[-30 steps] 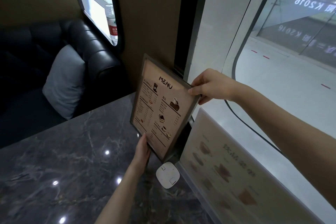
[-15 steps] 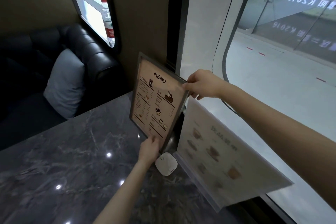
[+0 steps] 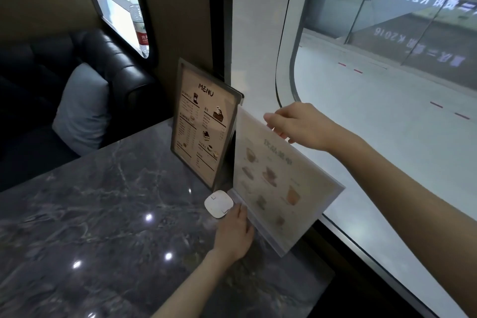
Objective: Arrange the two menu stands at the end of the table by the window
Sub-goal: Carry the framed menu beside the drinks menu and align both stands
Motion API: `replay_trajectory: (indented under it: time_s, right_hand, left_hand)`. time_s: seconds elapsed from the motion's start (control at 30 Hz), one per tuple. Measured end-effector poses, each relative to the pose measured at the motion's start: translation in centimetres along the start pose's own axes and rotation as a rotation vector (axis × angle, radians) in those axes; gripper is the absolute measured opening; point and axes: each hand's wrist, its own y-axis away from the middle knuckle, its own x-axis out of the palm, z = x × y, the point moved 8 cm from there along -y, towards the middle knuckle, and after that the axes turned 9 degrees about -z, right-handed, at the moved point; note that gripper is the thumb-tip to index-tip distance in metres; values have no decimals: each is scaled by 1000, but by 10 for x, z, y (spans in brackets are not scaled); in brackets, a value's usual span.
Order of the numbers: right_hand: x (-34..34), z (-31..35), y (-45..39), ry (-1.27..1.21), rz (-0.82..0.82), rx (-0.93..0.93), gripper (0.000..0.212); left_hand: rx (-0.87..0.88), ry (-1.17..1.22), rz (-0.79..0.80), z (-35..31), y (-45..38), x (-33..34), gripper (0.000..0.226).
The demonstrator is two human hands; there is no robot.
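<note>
So at this point the framed menu stand [image 3: 204, 125] was already parked upright at the window end of the desk [image 3: 108, 214], just up and to the left of where both hands were working, and nobody was touching it. The step in hand looked like the second one, the pale drinks menu stand [image 3: 280, 181], a clear acrylic sheet tilted and hanging partly past the desk edge toward the window [image 3: 387, 116]. The right hand [image 3: 302, 124] had its grip pinched on the top edge of that sheet, fingers curled over it. The left hand [image 3: 233, 233] was down at the bottom left corner, its grip touching or lightly holding the base; honestly I couldn't tell if it was closed on it or just steadying. A small white square device [image 3: 219, 203] sat right beside the left fingers, touching or nearly so. My guess for the next move: swing the pale stand upright, bring its base fully onto the desk just right of the framed one, and not knock that white puck or the first stand while doing it.
</note>
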Motion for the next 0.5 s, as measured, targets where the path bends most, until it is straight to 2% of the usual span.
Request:
replay_trajectory:
  time_s: [0.07, 0.13, 0.3, 0.4, 0.5]
  right_hand:
    - [2, 2, 8, 57, -8, -39, 51]
    - [6, 5, 14, 139, -16, -82, 43]
    - [9, 3, 15, 231, -138, -147, 38]
    - [10, 4, 16, 212, -179, -164, 37]
    - [9, 2, 16, 205, -165, -146, 36]
  left_hand:
    - [17, -99, 67, -3, 6, 15, 65]
    - [23, -160, 140, -4, 10, 26, 67]
    - [59, -174, 281, -3, 16, 43, 68]
    - [61, -182, 307, 2, 21, 45, 70]
    - [64, -148, 265, 2, 23, 41, 71]
